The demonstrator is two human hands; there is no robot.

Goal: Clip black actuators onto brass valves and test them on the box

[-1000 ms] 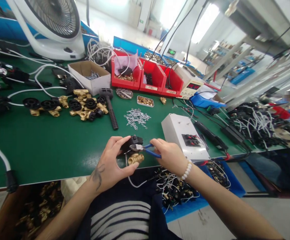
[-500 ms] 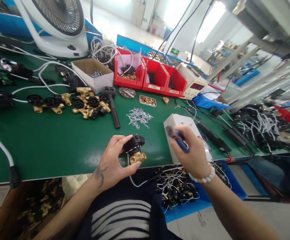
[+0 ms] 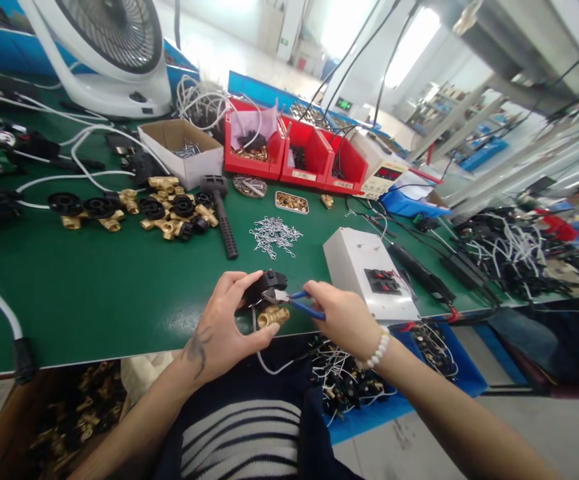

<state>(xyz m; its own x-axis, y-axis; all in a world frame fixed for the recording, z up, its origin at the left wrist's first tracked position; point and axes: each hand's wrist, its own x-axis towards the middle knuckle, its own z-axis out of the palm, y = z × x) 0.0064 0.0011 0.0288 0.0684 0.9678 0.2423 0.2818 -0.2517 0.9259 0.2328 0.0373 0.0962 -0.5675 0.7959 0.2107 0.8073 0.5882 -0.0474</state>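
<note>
My left hand (image 3: pixel 229 320) grips a brass valve (image 3: pixel 273 317) with a black plastic housing (image 3: pixel 269 281) on top, near the table's front edge. A white cable hangs down from it. In my right hand (image 3: pixel 342 317) is a pair of blue-handled pliers (image 3: pixel 305 305). Their jaws are at the joint between the black housing and the brass body; what they bite on is too small to make out. Beyond the valve lies a pile of silver wire clips (image 3: pixel 273 237) on the green table (image 3: pixel 169 287).
A grey-white test box (image 3: pixel 364 267) stands right of my hands. A black mallet (image 3: pixel 223 217), brass fittings (image 3: pixel 169 227) and a small tray of brass parts (image 3: pixel 292 202) lie farther back. Red bins (image 3: pixel 306 177) line the rear. Below the edge, a blue crate (image 3: pixel 354 427) holds wired assemblies.
My right hand has moved left from above the test box, bringing the pliers' jaws to the valve. My left hand keeps the valve in nearly the same place.
</note>
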